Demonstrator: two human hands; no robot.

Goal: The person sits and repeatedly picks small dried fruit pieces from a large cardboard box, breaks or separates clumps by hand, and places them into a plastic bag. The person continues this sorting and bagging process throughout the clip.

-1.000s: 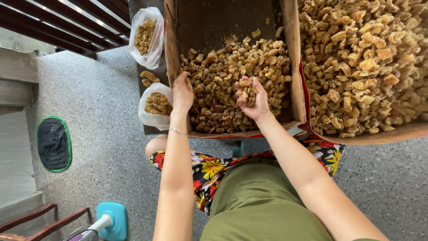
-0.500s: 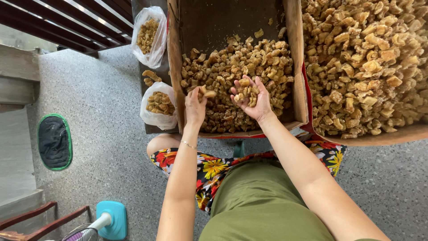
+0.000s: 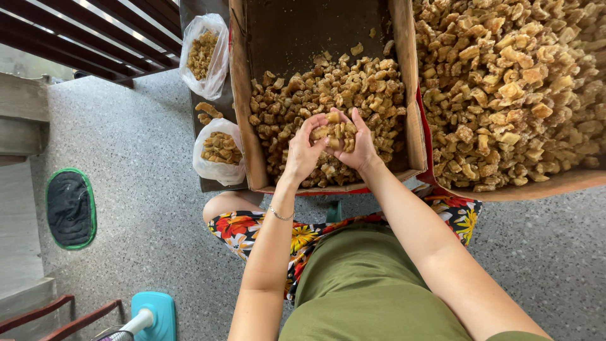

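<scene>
Head view: the left hand [image 3: 303, 151] has come over from the pile and now meets the right hand [image 3: 353, 146]; both are cupped together around a heap of chunks [image 3: 333, 131], above the box [image 3: 243, 126]. Before, only the right hand held some. Two bags [image 3: 218, 151] lie beside the box

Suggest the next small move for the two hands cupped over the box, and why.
Probably lift the cupped handful and carry it left to the nearer open plastic bag. Left hand and right hand are pressed together around a heap of golden-brown chunks above the cardboard box, and that bag looks only partly filled.
</scene>
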